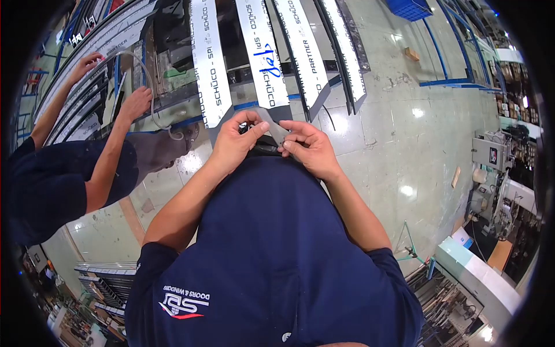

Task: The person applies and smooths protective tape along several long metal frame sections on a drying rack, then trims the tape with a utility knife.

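Close in front of my torso, my left hand (238, 139) pinches one end of a short translucent strip (270, 122) between thumb and fingers. The strip slants down to my right hand (309, 148), whose thumb and fingertips are closed on its other end. Something black and shiny (265, 148) shows just below the strip, partly hidden by my hands. Just beyond my hands lie the cut ends of long profiles (261, 55) covered in white printed film. Blue handwriting marks one of them.
At the left a co-worker's hands (136, 104) handle a long pale flexible strip (151, 87). Blue racks (445, 82) and a blue crate (409, 8) stand at the upper right. A machine (491, 151) is at the right edge, and a small wood block (411, 54) lies on the floor.
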A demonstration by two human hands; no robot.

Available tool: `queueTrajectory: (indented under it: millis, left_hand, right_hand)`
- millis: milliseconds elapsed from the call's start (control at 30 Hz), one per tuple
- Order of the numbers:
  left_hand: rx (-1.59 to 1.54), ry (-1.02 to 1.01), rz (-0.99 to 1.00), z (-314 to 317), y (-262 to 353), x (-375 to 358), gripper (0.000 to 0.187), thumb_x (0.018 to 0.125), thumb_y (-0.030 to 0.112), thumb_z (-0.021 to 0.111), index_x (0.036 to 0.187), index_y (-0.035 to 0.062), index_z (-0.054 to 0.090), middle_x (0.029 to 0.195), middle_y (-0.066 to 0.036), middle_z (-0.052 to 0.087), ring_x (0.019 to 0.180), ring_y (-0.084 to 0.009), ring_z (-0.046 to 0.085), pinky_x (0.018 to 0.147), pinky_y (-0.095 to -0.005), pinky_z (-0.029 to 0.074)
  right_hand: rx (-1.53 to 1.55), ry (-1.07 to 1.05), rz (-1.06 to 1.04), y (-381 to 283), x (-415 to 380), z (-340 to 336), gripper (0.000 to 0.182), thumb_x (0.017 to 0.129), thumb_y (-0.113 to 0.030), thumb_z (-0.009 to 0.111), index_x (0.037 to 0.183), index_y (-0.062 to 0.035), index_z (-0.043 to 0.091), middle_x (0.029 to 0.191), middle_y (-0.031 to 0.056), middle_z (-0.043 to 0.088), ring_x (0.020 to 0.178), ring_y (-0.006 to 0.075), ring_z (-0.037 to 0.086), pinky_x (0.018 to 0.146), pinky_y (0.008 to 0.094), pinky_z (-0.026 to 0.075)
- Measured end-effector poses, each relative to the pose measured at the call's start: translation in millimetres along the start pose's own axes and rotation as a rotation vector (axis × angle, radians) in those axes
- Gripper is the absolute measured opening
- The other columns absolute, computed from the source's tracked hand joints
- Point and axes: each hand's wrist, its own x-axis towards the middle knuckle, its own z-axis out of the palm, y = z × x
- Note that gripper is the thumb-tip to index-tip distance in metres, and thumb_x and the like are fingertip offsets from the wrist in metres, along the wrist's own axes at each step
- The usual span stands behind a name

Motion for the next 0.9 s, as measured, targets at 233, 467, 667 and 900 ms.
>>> queueTrajectory:
  millis: [233,467,667,900]
  left_hand:
    - [0.138,0.051,0.061,11,-2,4,0.013,0.090,0.015,0.071,0.087,0.0051,0.063,0.069,0.005,0.054,0.058,-0.0010,0.043,0.050,-0.0194,0.032]
    - [0.217,0.095,0.126,33,-12,3,0.012,0.090,0.013,0.070,0.085,0.0042,0.064,0.067,0.005,0.054,0.055,-0.0010,0.042,0.048,-0.0210,0.032]
    - [0.367,0.196,0.110,64,-10,6,0.010,0.087,0.009,0.072,0.093,0.0025,0.067,0.087,-0.002,0.067,0.077,-0.0076,0.057,0.070,-0.0237,0.046]
    - [0.840,0.548,0.335,65,-30,26,0.024,0.080,0.010,0.073,0.102,0.0053,0.066,0.100,-0.009,0.064,0.089,-0.0253,0.063,0.073,-0.0311,0.050]
  right_hand:
    - [-0.073,0.004,-0.023,3,4,-10,0.040,0.091,-0.004,0.063,0.131,-0.0024,0.054,0.088,0.0034,0.064,0.084,0.0105,0.062,0.078,0.0244,0.050]
    - [-0.305,-0.039,0.045,6,13,-34,0.019,0.090,-0.012,0.068,0.105,-0.0016,0.066,0.087,0.0011,0.063,0.082,0.0072,0.058,0.076,0.0238,0.048]
    - [-0.360,-0.110,-0.066,-7,24,-70,0.012,0.088,-0.012,0.069,0.092,-0.0012,0.067,0.081,0.0031,0.061,0.076,0.0097,0.057,0.070,0.0256,0.047]
    - [-0.327,-0.026,-0.009,-15,46,-159,0.012,0.087,-0.012,0.069,0.087,0.0003,0.067,0.073,-0.0025,0.059,0.069,0.0052,0.052,0.063,0.0226,0.043]
